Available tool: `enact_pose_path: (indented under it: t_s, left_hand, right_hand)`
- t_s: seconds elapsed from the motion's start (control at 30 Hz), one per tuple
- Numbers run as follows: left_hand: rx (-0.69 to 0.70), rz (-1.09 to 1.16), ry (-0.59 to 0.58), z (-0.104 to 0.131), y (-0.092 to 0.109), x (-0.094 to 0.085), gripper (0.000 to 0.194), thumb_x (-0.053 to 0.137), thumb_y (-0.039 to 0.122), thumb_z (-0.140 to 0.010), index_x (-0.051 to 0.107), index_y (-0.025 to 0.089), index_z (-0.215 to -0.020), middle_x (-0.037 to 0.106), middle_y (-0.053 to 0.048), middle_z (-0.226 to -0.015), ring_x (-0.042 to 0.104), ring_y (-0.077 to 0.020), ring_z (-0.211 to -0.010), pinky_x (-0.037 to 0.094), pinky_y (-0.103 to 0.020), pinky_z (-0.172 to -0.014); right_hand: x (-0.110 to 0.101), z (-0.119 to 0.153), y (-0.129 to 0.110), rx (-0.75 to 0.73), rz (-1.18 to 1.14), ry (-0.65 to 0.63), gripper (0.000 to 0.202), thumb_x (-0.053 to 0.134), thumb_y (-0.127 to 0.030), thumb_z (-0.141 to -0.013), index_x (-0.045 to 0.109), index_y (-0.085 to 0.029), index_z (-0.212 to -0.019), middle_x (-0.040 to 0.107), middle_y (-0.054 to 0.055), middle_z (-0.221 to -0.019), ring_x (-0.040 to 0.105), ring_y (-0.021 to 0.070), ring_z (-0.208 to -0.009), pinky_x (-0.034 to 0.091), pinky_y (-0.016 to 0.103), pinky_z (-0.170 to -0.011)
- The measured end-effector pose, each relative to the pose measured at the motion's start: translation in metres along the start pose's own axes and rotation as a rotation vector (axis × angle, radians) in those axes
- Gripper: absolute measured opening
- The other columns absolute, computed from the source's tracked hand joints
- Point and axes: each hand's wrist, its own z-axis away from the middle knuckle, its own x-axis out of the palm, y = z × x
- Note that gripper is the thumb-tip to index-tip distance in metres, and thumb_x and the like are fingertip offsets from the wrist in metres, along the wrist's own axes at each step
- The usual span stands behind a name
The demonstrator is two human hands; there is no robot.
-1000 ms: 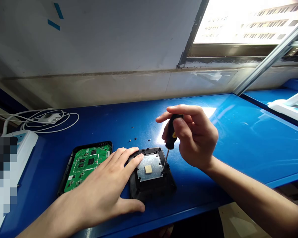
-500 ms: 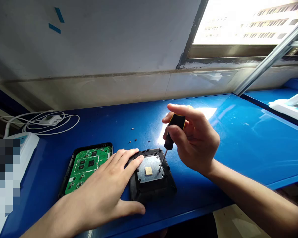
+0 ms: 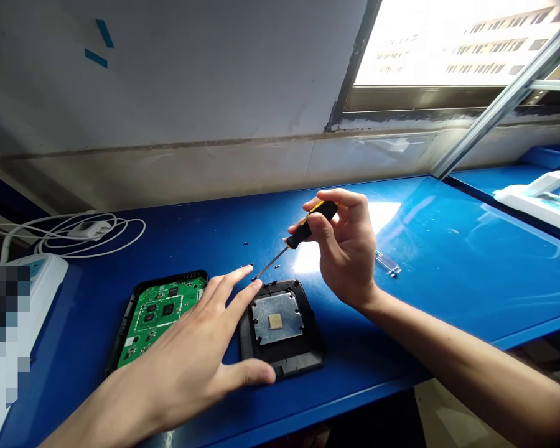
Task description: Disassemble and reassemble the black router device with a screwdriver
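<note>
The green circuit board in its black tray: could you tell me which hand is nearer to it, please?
Left. The left hand lies right beside the green circuit board, along its right edge; the right hand holds the screwdriver farther right, beyond the black housing.

So on my blue table (image 3: 448,261): two black plastic shell halves (image 3: 280,326) (image 3: 161,314), one black-and-yellow-handled screwdriver (image 3: 303,231), one green circuit board (image 3: 161,311), about four tiny loose screws (image 3: 246,242).
</note>
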Motion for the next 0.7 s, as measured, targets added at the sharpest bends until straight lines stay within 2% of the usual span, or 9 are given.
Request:
enact_pose_path:
  t_s: [0.1, 0.2, 0.37, 0.47, 0.57, 0.7]
  left_hand:
    - [0.023, 0.015, 0.023, -0.003, -0.001, 0.001, 0.079, 0.057, 0.071, -0.095, 0.03, 0.038, -0.162, 0.029, -0.006, -0.171, 0.038, -0.0377, -0.153, 0.045, -0.061, -0.117]
    - [0.025, 0.023, 0.028, -0.005, -0.002, 0.003, 0.077, 0.055, 0.069, -0.098, 0.03, 0.035, -0.163, 0.033, -0.008, -0.169, 0.039, -0.036, -0.152, 0.043, -0.061, -0.119]
    - [-0.043, 0.001, 0.015, -0.007, -0.003, 0.004, 0.081, 0.048, 0.072, -0.098, 0.024, 0.032, -0.165, 0.024, -0.007, -0.173, 0.029, -0.0365, -0.157, 0.038, -0.063, -0.121]
    - [-0.073, -0.017, 0.017, -0.008, -0.003, 0.007, 0.083, 0.046, 0.074, -0.098, 0.022, 0.033, -0.165, 0.019, -0.005, -0.175, 0.024, -0.0378, -0.158, 0.038, -0.065, -0.12]
    - [-0.071, -0.02, 0.02, -0.008, -0.003, 0.008, 0.078, 0.047, 0.073, -0.098, 0.029, 0.033, -0.163, 0.023, -0.005, -0.173, 0.028, -0.0386, -0.157, 0.04, -0.065, -0.119]
    - [-0.051, 0.007, 0.03, -0.007, 0.001, 0.004, 0.075, 0.056, 0.072, -0.094, 0.038, 0.034, -0.157, 0.037, -0.008, -0.164, 0.042, -0.0391, -0.148, 0.049, -0.062, -0.114]
  right_hand:
    - [0.002, 0.002, 0.0, 0.008, -0.026, -0.007, 0.021, 0.068, -0.023, -0.098, 0.059, -0.03, -0.116, 0.062, -0.002, -0.104, 0.077, 0.0112, -0.075, 0.07, 0.027, -0.067]
    - [0.002, 0.001, 0.0, -0.009, -0.013, -0.003, 0.022, 0.068, -0.024, -0.098, 0.059, -0.03, -0.117, 0.062, -0.002, -0.104, 0.077, 0.0116, -0.075, 0.07, 0.027, -0.067]
    - [-0.003, -0.005, -0.002, -0.099, 0.063, 0.042, 0.021, 0.066, -0.025, -0.099, 0.059, -0.031, -0.118, 0.061, -0.001, -0.104, 0.074, 0.0117, -0.073, 0.07, 0.03, -0.065]
    - [-0.005, -0.007, -0.006, -0.154, 0.109, 0.027, 0.024, 0.066, -0.025, -0.099, 0.059, -0.032, -0.121, 0.061, -0.001, -0.104, 0.072, 0.0115, -0.072, 0.069, 0.03, -0.065]
    - [-0.004, -0.004, -0.011, -0.177, 0.116, -0.019, 0.028, 0.067, -0.026, -0.099, 0.059, -0.033, -0.125, 0.063, -0.001, -0.104, 0.071, 0.0106, -0.07, 0.067, 0.027, -0.06]
    - [-0.001, 0.003, -0.02, -0.142, 0.081, -0.086, 0.031, 0.069, -0.028, -0.098, 0.059, -0.033, -0.126, 0.065, 0.0, -0.104, 0.071, 0.0103, -0.071, 0.064, 0.024, -0.055]
